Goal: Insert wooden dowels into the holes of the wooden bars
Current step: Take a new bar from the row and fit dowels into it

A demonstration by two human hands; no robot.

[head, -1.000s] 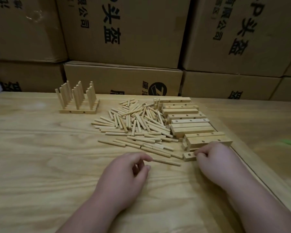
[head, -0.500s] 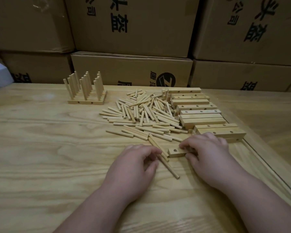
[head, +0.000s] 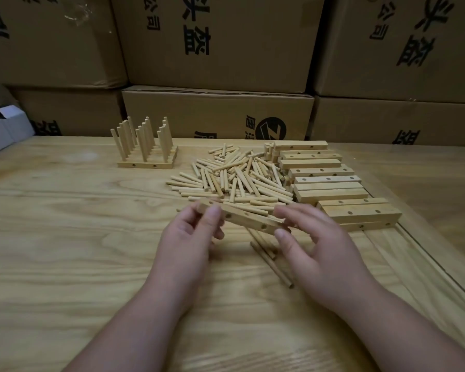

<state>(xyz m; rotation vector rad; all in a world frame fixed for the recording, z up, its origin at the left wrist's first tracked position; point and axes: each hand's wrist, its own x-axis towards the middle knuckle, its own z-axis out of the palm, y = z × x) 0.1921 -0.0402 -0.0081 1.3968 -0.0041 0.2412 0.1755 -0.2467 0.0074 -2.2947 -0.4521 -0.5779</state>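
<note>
Both my hands hold one wooden bar (head: 246,218) with holes along its side, lifted a little above the table. My left hand (head: 189,237) pinches its left end between thumb and fingers. My right hand (head: 316,242) pinches its right end. A pile of loose wooden dowels (head: 234,178) lies just behind the bar. Several dowels (head: 270,260) lie on the table under and between my hands. A stack of bars with holes (head: 330,183) sits to the right of the pile.
Several bars with upright dowels in them (head: 145,146) stand at the back left. Cardboard boxes (head: 220,41) wall off the far side of the wooden table (head: 65,237). A white box (head: 0,130) sits at the far left. A raised table edge strip (head: 427,251) runs on the right.
My right hand has dragged a bar from the stack toward the middle. My left hand has come up and taken its other end, and the bar is now lifted off the table.
</note>
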